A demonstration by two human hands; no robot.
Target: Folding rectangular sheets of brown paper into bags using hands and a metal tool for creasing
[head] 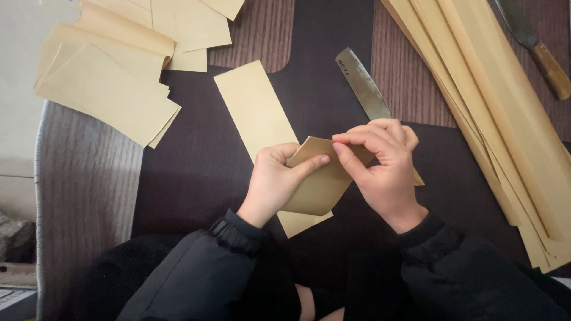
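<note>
Head view: your left hand (275, 181) and right hand (380, 163) both pinch one folded paper strip (318, 184), thumbs and fingers closed on its upper edge, held just above the table (196, 160). A flat strip (256, 113) lies under it. A blade (364, 86) sits just behind your right hand. Cut pile (113, 77) upper left, long sheets (505, 119) right, knife (538, 47) top right.

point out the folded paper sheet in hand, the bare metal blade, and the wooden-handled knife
folded paper sheet (315, 190), head view, on its lower flat face between the hands
metal blade (364, 85), head view, mid-blade above the right hand
wooden-handled knife (550, 68), head view, on the handle at top right
</note>
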